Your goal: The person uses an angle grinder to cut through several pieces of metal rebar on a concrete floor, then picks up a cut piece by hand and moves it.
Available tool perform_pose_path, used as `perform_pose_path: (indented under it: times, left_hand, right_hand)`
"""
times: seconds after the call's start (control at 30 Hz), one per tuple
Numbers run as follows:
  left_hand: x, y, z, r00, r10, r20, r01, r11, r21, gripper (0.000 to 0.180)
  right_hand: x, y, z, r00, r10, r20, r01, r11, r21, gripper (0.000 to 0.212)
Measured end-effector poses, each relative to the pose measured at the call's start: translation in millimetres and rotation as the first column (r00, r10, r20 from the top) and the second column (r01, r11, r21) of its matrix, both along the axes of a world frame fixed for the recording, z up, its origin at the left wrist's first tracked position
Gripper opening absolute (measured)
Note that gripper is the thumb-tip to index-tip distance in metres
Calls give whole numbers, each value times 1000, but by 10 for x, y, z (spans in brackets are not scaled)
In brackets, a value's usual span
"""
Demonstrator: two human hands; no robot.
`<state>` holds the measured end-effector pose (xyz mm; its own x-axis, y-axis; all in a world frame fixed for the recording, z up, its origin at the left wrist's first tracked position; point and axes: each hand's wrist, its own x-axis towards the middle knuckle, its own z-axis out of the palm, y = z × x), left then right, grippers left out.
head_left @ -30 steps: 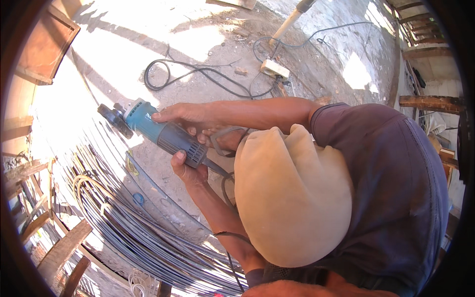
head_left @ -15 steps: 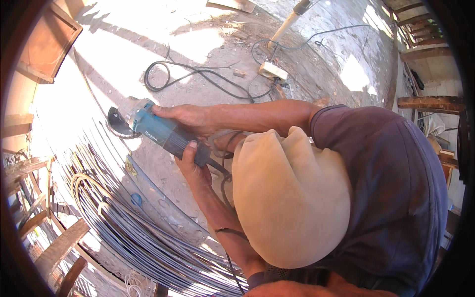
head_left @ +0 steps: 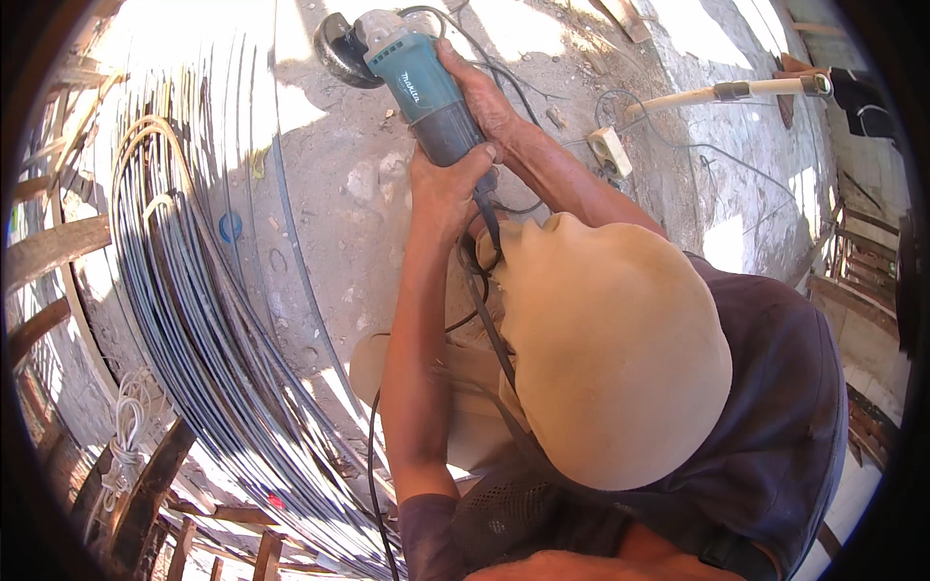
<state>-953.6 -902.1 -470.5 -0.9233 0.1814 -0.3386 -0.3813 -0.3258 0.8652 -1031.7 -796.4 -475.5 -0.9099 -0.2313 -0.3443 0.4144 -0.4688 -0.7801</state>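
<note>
An angle grinder [head_left: 426,92], teal with a black rear, is held out over the dusty ground at the upper middle. My left hand [head_left: 448,182] wraps its black rear body, thumb across the top. Farther forward, my right hand [head_left: 480,97] grips the teal body along its right side. The grinder's metal head carries a dark round guard [head_left: 344,53], which faces the upper left; whether a disc sits in it or spins I cannot tell. From its rear end a black cord [head_left: 502,353] trails down past a large rounded beige cloth shape [head_left: 620,358] between my arms.
Long grey rods or cables [head_left: 194,281], bent into loops, lie in a thick bundle on the left. Curved wooden pieces [head_left: 58,247] and a white cord hank [head_left: 128,426] are beside it. A white power socket block [head_left: 610,152] and a pale pole [head_left: 727,95] lie at the upper right.
The view has turned, and the grinder in my hands now points up rather than left. It appears higher, away from the grey bundle. Both hands keep their hold.
</note>
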Motion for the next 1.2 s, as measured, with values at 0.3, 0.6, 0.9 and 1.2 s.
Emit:
perform_pose_path:
  times: [0.3,0.6,0.9,1.2]
  left_hand:
    - [14,-106,-177,998,0,70,-2,1000,28,36]
    - [35,-30,-67,996,93,1,-93,995,34,36]
    - [-29,-49,-41,967,254,35,-231,923,-308,53]
    - [366,-237,239,998,-24,53,55,674,-737,70]
  right_hand:
    - [26,60,-4,985,162,66,-158,985,-69,63]
    - [-55,-67,-53,994,99,53,-99,995,-10,63]
    - [-164,-172,51,961,276,-34,-246,901,357,70]
    - [-244,-119,-54,893,447,61,-397,714,577,51]
